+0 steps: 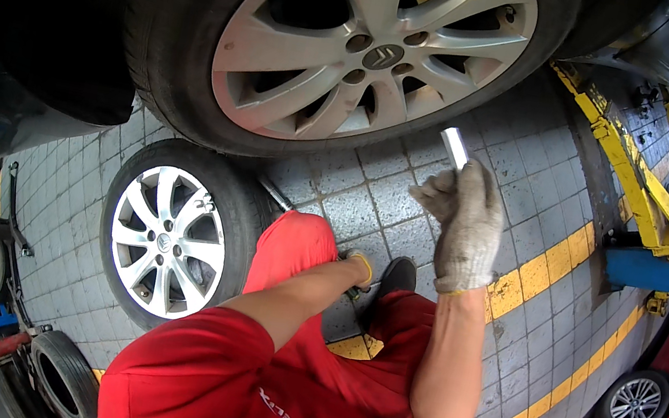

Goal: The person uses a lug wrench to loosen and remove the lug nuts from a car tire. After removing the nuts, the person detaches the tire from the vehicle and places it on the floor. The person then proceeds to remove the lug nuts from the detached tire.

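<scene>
the right hand [473, 225] grips a metal tube [454, 148] near the lower edge of the wheel [383, 57]; what the left hand [358, 269], beside the shoe [401, 274], holds i cannot tell.

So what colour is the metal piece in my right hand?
The metal piece is shiny silver; it shows best in the head view.

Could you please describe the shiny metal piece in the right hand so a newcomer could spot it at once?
Start at the big spoked wheel at the top of the view. Below its lower right edge, the right hand in a dingy pale glove holds a short silver cylinder. Smooth and mirror-bright, it juts past the fingers and stands out from the dull glove.
</scene>
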A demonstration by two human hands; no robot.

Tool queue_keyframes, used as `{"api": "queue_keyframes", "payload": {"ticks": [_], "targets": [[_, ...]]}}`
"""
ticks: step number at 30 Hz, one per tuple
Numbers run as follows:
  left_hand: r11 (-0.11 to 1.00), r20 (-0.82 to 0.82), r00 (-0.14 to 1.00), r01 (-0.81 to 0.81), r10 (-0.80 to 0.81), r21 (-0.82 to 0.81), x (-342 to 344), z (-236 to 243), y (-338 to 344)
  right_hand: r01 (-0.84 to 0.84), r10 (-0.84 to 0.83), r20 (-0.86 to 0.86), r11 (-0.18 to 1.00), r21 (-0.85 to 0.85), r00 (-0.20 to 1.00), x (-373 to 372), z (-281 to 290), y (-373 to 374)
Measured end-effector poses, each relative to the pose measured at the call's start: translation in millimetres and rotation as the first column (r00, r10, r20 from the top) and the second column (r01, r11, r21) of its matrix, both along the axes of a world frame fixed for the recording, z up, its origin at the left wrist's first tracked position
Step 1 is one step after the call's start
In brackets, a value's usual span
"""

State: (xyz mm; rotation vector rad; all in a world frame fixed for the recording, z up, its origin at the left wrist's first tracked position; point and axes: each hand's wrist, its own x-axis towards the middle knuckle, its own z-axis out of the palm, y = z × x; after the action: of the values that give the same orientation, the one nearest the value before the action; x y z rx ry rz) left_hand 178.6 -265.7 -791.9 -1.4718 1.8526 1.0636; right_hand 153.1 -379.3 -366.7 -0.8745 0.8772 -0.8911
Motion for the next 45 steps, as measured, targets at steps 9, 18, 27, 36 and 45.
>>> {"api": "queue_keyframes", "payload": {"ticks": [9,18,27,36,45], "targets": [[0.533,-0.664,0.608,-0.769,0.435,-0.354,105.5,212.7,-45.5,-0.127,0.122,0.047,0.986,0.109,0.991,86.7,-28.9,6.7],[-0.187,-0.891,0.342,-0.894,0.300,-0.406,192.1,323.6,35.6,-0.095,0.060,0.125,0.951,0.293,0.990,158.6,-60.7,-5.2],[-0.289,-0.597,0.751,-0.526,0.284,-0.800,221.4,433.0,21.7,0.006,-0.008,-0.089,1.000,-0.017,0.996,168.5,-47.9,9.7],[-0.100,-0.406,0.739,-0.422,0.538,-0.901,230.5,414.8,-10.7,-0.026,-0.205,-0.278,0.760,-0.649,0.939,172.8,-93.3,3.4],[-0.015,-0.577,0.657,-0.653,0.486,-0.757,241.4,425.1,-5.4,0.101,-0.213,-0.200,0.884,-0.456,0.956,176.7,-88.7,9.1]]}}
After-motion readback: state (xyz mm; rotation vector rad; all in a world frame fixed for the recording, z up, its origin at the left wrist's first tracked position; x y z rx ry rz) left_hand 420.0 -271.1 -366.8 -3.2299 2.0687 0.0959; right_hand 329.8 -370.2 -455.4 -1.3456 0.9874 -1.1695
